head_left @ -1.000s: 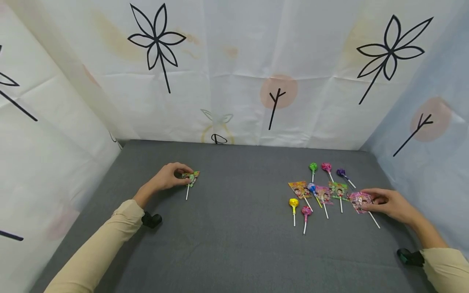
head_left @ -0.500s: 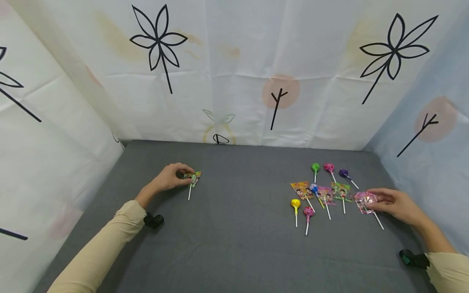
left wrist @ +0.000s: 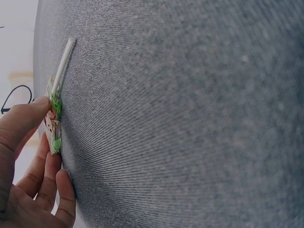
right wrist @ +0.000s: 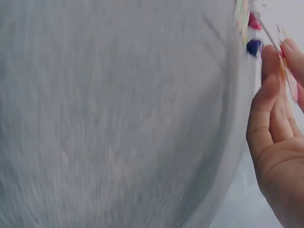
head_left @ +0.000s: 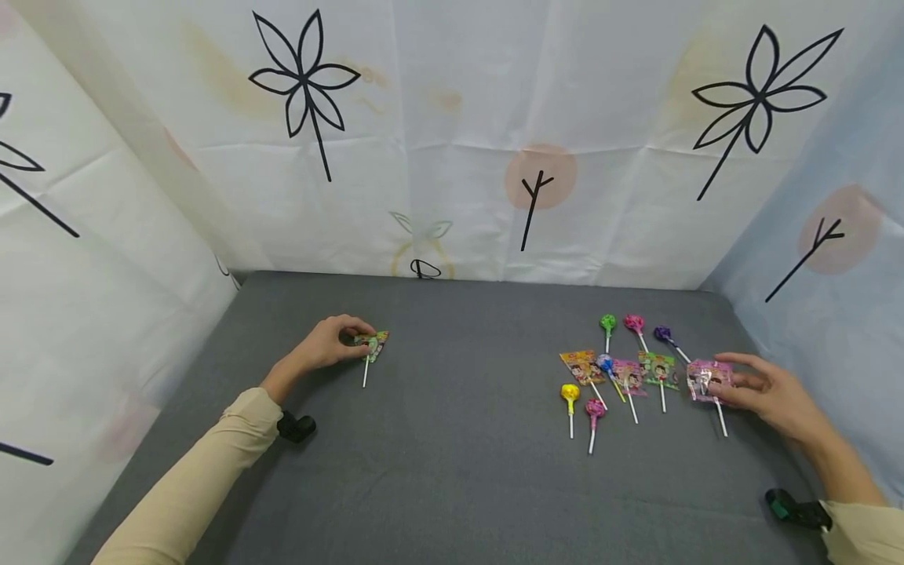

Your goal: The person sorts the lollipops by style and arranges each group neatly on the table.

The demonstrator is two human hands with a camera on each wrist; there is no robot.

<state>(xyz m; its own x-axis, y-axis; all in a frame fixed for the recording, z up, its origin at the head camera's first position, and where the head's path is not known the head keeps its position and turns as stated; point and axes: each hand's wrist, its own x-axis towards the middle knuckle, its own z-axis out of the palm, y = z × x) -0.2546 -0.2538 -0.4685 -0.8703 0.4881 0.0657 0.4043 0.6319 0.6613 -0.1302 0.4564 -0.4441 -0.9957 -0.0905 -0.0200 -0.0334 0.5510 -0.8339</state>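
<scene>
On the left of the grey table, my left hand (head_left: 326, 342) pinches a lollipop in a flat green wrapper (head_left: 377, 344). Its white stick (left wrist: 64, 64) lies along the cloth in the left wrist view, with the thumb on the near side of the wrapper. Far to the right, my right hand (head_left: 773, 399) holds a lollipop in a flat pink wrapper (head_left: 701, 378) between thumb and fingers. The stick points toward the front of the table. In the right wrist view this lollipop shows edge-on beside the fingers (right wrist: 266, 92), with the thumb partly cut off.
Several lollipops lie left of my right hand: green (head_left: 607, 322), pink (head_left: 634, 322), purple (head_left: 662, 333), blue (head_left: 604, 362), yellow (head_left: 570, 392), another pink (head_left: 595, 407), and flat orange (head_left: 581, 365), pink (head_left: 627, 374) and green (head_left: 657, 367) packs. Patterned cloth walls (head_left: 452, 102) enclose the table.
My right hand has shifted slightly toward the back and turned the pink-wrapped lollipop, so its stick slants less to the right. The left hand stays in place with its lollipop.
</scene>
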